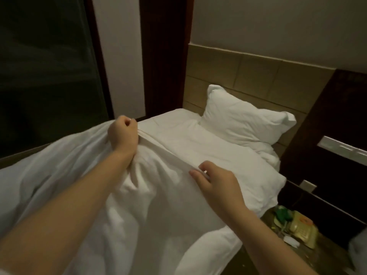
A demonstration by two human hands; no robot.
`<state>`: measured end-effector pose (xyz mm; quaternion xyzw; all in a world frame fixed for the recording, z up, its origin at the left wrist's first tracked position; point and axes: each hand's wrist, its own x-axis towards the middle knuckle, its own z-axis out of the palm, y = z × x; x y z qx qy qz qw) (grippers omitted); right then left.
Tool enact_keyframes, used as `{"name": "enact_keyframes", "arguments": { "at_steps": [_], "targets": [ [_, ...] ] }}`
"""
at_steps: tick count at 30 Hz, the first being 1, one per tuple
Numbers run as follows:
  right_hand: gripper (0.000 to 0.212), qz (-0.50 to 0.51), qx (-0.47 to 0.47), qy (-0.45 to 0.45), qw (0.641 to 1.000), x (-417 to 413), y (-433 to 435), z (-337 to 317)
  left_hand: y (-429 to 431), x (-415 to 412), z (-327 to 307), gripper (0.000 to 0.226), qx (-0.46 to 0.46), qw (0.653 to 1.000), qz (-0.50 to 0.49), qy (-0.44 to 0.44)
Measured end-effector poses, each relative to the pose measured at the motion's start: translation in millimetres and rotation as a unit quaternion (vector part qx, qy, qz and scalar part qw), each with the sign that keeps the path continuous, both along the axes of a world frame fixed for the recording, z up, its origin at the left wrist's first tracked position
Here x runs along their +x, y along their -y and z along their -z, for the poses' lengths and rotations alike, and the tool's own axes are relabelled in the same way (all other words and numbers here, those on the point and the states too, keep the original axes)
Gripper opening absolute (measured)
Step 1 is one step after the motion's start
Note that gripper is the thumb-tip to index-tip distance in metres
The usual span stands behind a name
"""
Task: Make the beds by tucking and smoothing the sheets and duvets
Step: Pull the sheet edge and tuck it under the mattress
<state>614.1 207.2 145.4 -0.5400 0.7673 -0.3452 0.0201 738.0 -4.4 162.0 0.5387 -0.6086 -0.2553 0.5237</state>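
Observation:
A single bed fills the middle of the view, covered by a rumpled white duvet (79, 175). My left hand (123, 133) is clenched on the duvet's top edge at the far left side of the bed, lifting it slightly. My right hand (214, 183) pinches the same folded edge nearer the right side, thumb and fingers closed on the hem. Beyond the edge lies the white sheet (198, 143), fairly flat. A white pillow (244, 120) leans against the beige headboard (248, 76).
A bedside table (317, 253) at the lower right carries a yellowish telephone (301, 231) and small items. Dark wood panelling (337, 120) with a switch plate stands right of the bed. A dark window (45, 72) and a dark curtain are at the left.

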Motion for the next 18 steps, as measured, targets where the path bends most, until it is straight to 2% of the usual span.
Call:
{"name": "enact_keyframes", "arguments": {
  "at_steps": [4,8,12,18],
  "targets": [
    [0.035,0.081,-0.004,0.097,0.992,-94.5,6.1,5.1,20.2,-107.3,-13.0,0.019,-0.06,0.995,0.074,0.029],
    [0.04,0.13,0.007,0.142,0.981,-189.9,-3.5,32.3,34.3,-222.6,10.4,0.019,-0.069,0.988,0.126,0.056],
    [0.046,0.152,0.024,0.174,0.973,-297.7,-12.4,65.2,39.6,-338.2,43.4,0.02,-0.056,0.986,0.136,0.084],
    [0.039,0.135,0.068,0.223,0.963,-467.3,-12.7,91.1,51.4,-505.0,81.2,0.022,-0.024,0.98,0.127,0.15]
  ]
}}
